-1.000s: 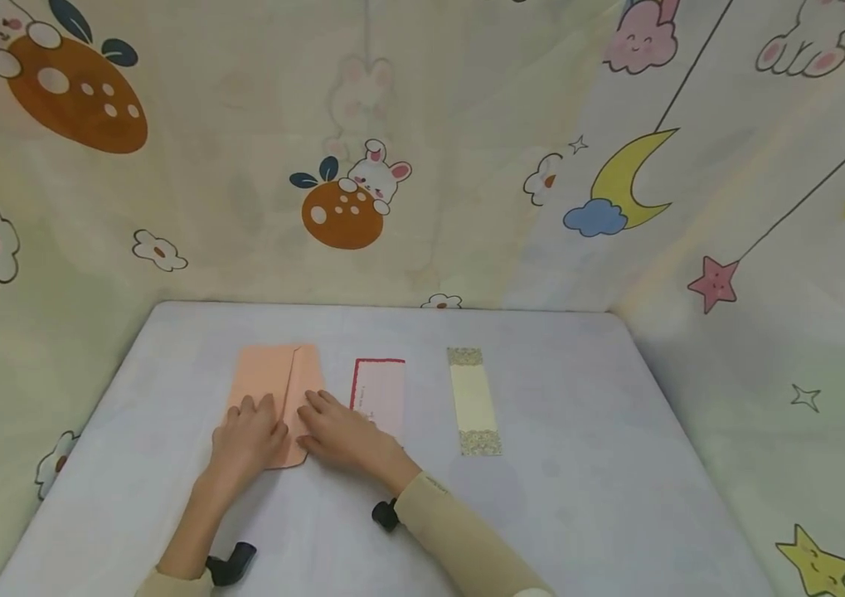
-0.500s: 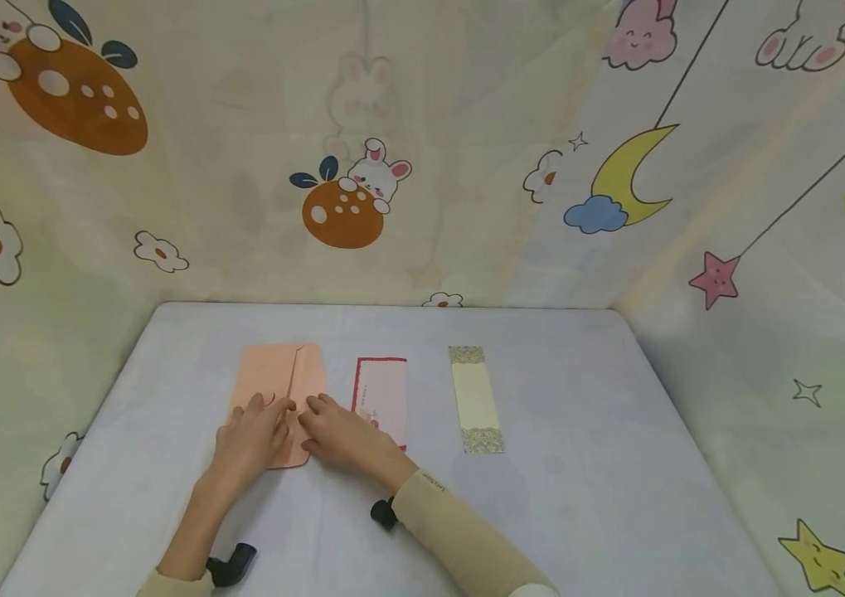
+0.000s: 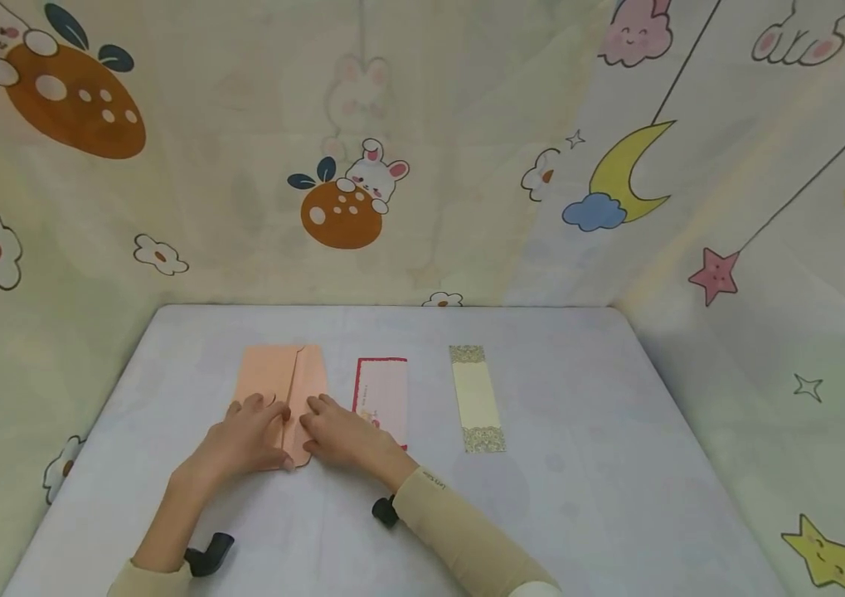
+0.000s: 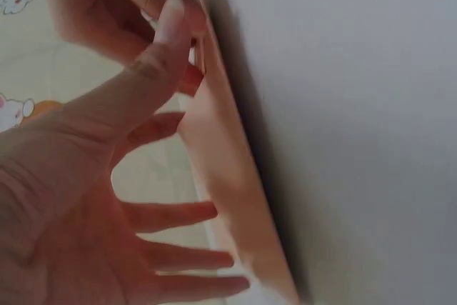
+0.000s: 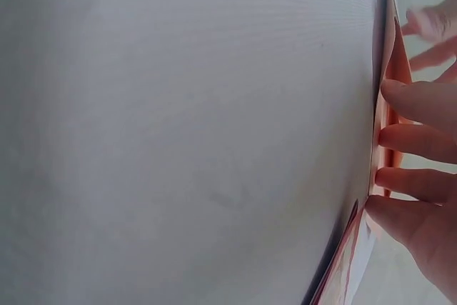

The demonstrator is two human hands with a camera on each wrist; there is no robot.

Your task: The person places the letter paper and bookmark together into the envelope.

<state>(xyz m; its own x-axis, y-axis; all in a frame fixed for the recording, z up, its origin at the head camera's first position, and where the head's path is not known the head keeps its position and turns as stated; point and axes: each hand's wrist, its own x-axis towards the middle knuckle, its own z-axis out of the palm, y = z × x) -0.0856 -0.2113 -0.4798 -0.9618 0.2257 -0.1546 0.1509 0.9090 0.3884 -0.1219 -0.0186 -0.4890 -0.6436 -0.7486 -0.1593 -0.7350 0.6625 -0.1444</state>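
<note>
A peach paper envelope (image 3: 265, 369) lies on the left part of the table, its long flap edge running down its face. My left hand (image 3: 239, 439) is over the envelope's near left part. The left wrist view shows its fingers spread along the paper and its thumb close to the other hand. At the envelope's right side, my right hand (image 3: 347, 435) presses with its fingertips. In the right wrist view those fingers (image 5: 418, 141) touch the paper, and the envelope's edge (image 5: 396, 55) gapes a little above them. Both hands cover the envelope's lower part.
Just right of the envelope lies a pink card (image 3: 386, 385) with a red border, partly behind my right hand. Farther right is a cream paper strip (image 3: 476, 398) with glittery gold ends. A patterned cloth (image 3: 243, 207) rises behind the white table (image 3: 586, 464).
My left hand has turned and its wrist has shifted left, the thumb now down near the envelope's lower edge. My right hand stays in nearly the same place.
</note>
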